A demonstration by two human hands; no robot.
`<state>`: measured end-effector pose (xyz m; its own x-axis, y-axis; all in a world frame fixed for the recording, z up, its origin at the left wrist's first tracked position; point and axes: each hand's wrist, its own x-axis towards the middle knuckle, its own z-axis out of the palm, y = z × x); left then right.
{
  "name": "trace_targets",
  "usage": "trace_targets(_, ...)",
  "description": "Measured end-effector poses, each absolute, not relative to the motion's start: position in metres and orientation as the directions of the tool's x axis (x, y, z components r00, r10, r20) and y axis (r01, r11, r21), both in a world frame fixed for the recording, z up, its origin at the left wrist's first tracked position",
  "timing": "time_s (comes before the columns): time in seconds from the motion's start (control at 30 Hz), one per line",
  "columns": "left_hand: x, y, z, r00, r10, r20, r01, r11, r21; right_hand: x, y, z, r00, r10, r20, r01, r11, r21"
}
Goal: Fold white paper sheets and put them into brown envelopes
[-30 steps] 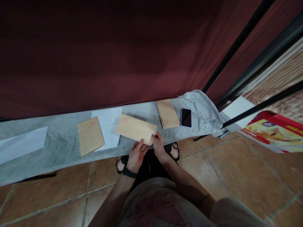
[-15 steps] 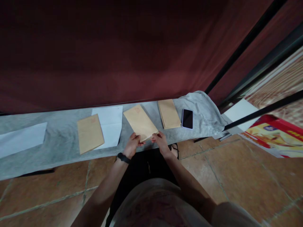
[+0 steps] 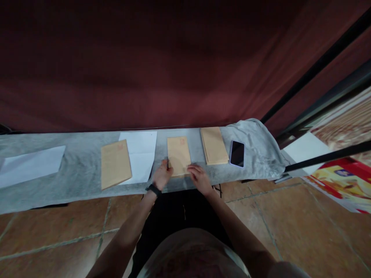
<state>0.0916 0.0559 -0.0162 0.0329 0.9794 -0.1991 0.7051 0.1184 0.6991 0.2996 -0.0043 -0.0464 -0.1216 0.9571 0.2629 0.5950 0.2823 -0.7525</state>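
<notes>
A brown paper envelope (image 3: 178, 152) with a reddish printed mark near its top right lies in front of me on the grey cloth. My left hand (image 3: 162, 176), a black band at its wrist, is closed on the envelope's lower left edge. At the lower right corner, my right hand (image 3: 199, 178) has its fingers together, pinching the edge; its thumb is partly hidden. Left of these hands, another brown envelope (image 3: 115, 164) overlaps white paper sheets (image 3: 143, 154). To the right sits a small stack of brown envelopes (image 3: 215, 146).
A phone (image 3: 237, 153) with a dark screen lies right of the stack. More white paper (image 3: 34, 164) is at the far left of the cloth-covered bench (image 3: 82, 170). Dark red fabric (image 3: 145, 88) hangs behind it. Black bars and a red-yellow box (image 3: 344, 177) stand at right.
The envelope between my hands has turned from slanted to nearly upright and come down flat on the cloth. My right hand has shifted along its edge. The view has moved slightly.
</notes>
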Motion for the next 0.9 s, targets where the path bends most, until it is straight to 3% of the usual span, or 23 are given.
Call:
trace_targets(0.1,0.106,0.052,-0.016,0.161,0.985,0.059,0.889,-0.171,0.426,0.298,-0.001,-0.055,-0.185,0.945,0.27,0.62,0.326,-0.714)
trace_targets(0.17,0.12,0.058,-0.021,0.371,0.916,0.155,0.844,-0.402,0.355,0.298,0.0,-0.06,-0.174,0.945,0.276,0.633,0.322,-0.704)
trace_targets(0.23,0.134,0.073,-0.03,0.509,0.846,0.156,0.788,-0.532,0.311,0.298,0.0,-0.063,-0.167,0.944,0.284,0.643,0.323,-0.695)
trace_targets(0.4,0.153,0.129,-0.052,0.592,0.805,0.036,0.771,-0.579,0.263,0.297,-0.002,-0.063,-0.179,0.941,0.286,0.651,0.331,-0.683)
trace_targets(0.63,0.154,0.188,-0.058,0.565,0.822,0.076,0.778,-0.561,0.283,0.296,-0.002,-0.055,-0.183,0.943,0.279,0.655,0.329,-0.68)
trace_targets(0.9,0.143,0.181,-0.058,0.636,0.771,0.04,0.732,-0.618,0.286,0.297,-0.002,-0.056,-0.189,0.949,0.25,0.658,0.312,-0.686)
